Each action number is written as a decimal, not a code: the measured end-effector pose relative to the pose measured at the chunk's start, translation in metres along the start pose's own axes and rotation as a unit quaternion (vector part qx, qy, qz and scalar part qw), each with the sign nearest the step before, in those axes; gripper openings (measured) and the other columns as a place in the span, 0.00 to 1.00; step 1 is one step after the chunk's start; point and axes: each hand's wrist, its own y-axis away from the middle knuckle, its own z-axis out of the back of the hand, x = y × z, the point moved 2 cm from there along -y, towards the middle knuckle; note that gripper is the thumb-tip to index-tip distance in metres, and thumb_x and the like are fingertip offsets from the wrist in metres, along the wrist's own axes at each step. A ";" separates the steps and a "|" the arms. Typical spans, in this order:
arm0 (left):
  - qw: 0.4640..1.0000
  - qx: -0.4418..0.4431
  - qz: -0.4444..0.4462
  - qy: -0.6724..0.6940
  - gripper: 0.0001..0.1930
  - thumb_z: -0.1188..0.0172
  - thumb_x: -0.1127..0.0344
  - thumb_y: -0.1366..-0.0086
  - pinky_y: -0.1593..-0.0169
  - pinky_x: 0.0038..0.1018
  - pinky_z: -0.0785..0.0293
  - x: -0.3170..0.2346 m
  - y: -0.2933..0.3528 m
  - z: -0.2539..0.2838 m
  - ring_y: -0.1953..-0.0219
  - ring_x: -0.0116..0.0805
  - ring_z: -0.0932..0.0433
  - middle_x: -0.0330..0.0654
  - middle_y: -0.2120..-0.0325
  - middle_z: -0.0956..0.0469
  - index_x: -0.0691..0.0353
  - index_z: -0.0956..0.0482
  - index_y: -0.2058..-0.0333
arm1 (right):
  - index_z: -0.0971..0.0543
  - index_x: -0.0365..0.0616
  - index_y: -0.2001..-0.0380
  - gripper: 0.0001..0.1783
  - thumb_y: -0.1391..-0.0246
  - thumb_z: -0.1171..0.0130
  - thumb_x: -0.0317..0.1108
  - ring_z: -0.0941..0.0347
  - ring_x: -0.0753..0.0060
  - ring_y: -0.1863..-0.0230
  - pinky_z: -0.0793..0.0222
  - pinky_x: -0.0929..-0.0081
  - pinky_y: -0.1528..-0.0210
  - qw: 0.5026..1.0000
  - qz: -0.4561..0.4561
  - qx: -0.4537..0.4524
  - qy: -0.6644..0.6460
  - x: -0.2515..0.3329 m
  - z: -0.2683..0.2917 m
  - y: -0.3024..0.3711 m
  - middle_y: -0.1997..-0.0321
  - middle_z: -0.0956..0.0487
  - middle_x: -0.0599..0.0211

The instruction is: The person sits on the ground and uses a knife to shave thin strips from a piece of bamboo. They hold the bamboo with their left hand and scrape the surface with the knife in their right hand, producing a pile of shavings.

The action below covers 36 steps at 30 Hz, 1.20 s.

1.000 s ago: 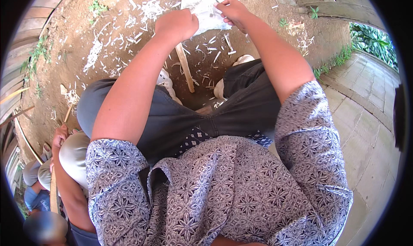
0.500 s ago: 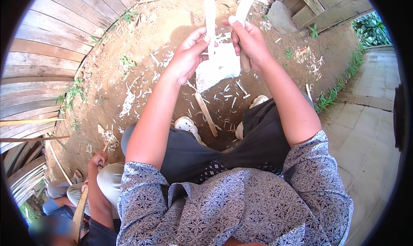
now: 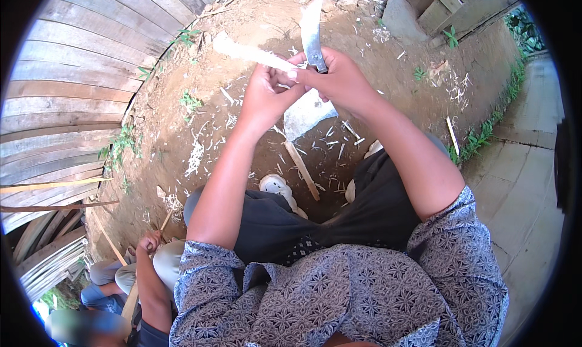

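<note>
My left hand [image 3: 268, 93] is closed round the near end of a pale, overexposed wooden piece [image 3: 245, 50], which points away to the far left. My right hand [image 3: 344, 83] grips a knife with a curved blade [image 3: 311, 31]; the blade points up and away, and its handle is mostly hidden in the fist. Both hands meet in front of me, the right thumb touching the end of the wooden piece. Below them is a light stone block [image 3: 308, 116], partly covered by the hands. A wooden stick [image 3: 301, 172] lies between my feet, running toward the block.
Pale shavings [image 3: 195, 156] are scattered over the dirt ground. A curved plank wall [image 3: 66, 74] stands on the left and a grey rock [image 3: 402, 20] at the far right. Paving [image 3: 515, 177] runs along the right. Another person's hand [image 3: 149, 242] holds a stick at lower left.
The wooden piece has swung from upright to pointing far left. My right hand has come in to the left hand, and the knife blade has turned from rightward to upward.
</note>
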 end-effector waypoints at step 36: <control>0.943 -0.056 -0.039 -0.326 0.16 0.32 0.70 0.37 0.60 0.25 0.18 0.007 -0.013 0.046 0.65 0.27 0.19 0.41 0.65 0.19 0.62 0.21 0.51 | 0.34 0.49 0.30 0.31 0.36 0.46 0.39 0.25 0.78 0.71 0.27 0.74 0.69 0.981 -0.031 0.000 0.191 -0.019 0.010 -0.003 0.70 0.22 0.69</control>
